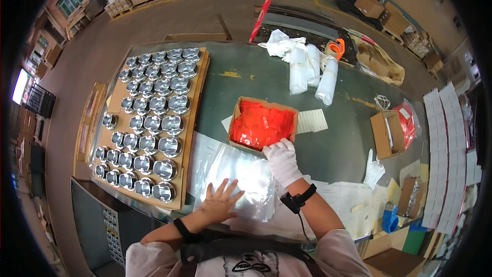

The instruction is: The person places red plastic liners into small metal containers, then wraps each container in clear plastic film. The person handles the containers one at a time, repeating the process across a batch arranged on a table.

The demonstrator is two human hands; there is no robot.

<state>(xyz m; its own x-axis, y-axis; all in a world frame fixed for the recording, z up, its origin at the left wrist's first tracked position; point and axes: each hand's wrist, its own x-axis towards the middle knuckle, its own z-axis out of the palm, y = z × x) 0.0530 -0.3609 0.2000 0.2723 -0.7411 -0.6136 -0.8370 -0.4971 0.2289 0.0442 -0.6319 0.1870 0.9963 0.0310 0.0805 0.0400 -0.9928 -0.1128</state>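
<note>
My left hand (221, 202), bare and with its fingers spread, rests on the left part of some clear plastic bags (251, 184) lying flat on the table. A white glove covers my right hand (282, 161), whose fingers are curled at the front right corner of a small cardboard box (247, 149). Red plastic packets (262, 123) fill that box. Whether my right fingers pinch the box rim or something at it is partly hidden by the glove. Left of my hands, rows of shiny metal pistons (152, 123) stand on a cardboard sheet (187, 159).
Rolls of clear bags (298, 72) and an orange tape dispenser (335, 48) lie at the far side. On the right are an open cardboard box (380, 136), a loose white glove (374, 170) and a blue tape dispenser (390, 219). A printed card (312, 121) lies beside the red packets' box.
</note>
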